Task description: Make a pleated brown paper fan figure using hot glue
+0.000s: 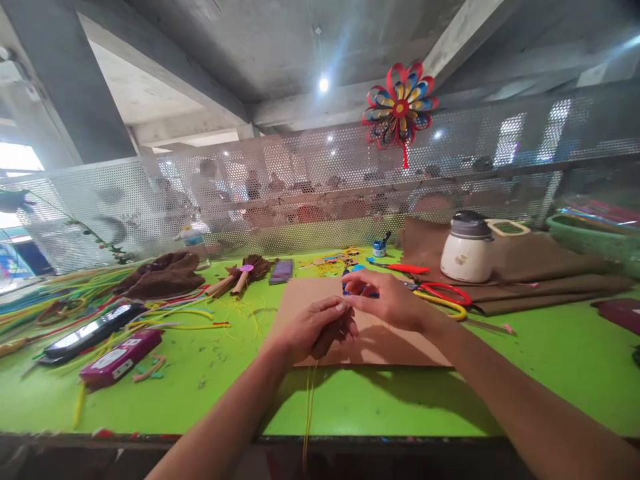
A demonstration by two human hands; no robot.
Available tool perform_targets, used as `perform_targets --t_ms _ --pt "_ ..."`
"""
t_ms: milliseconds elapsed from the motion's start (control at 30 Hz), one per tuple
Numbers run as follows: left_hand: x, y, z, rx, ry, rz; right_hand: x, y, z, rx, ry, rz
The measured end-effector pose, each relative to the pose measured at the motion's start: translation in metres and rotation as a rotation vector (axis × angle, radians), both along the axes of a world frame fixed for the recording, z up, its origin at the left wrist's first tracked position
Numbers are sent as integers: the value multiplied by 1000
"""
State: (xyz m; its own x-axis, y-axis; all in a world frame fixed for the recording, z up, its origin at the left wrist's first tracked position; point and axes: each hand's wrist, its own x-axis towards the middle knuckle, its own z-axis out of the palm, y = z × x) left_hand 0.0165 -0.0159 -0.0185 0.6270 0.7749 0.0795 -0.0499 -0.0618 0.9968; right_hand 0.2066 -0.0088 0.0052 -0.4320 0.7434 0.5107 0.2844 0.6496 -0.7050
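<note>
My left hand (307,327) is curled closed over the front part of a brown paper sheet (305,300). Thin yellow string (310,413) hangs from beneath it, down past the table's front edge. A dark brown piece shows under its fingers, but I cannot make out its kind. My right hand (390,300) is bent towards the left one, its thumb and forefinger close together by the left thumb tip. What those fingertips pinch, if anything, is too small to see. Right behind my right hand are a dark blue object, partly hidden, and red-and-yellow handled scissors (445,293).
To the right stand a white kettle-like jar (465,250), folded brown cloth (550,283) and a green basket (595,230). On the left lie a purple power strip (120,358), a phone (93,333) and coloured cords (65,293). A perforated metal screen (300,187) rises behind the green table (225,400).
</note>
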Motion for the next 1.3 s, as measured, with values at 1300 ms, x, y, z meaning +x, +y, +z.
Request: perform_targets --t_ms 1300 --pt "-18 18 0 -220 108 -200 -2 -6 -4 39 -205 215"
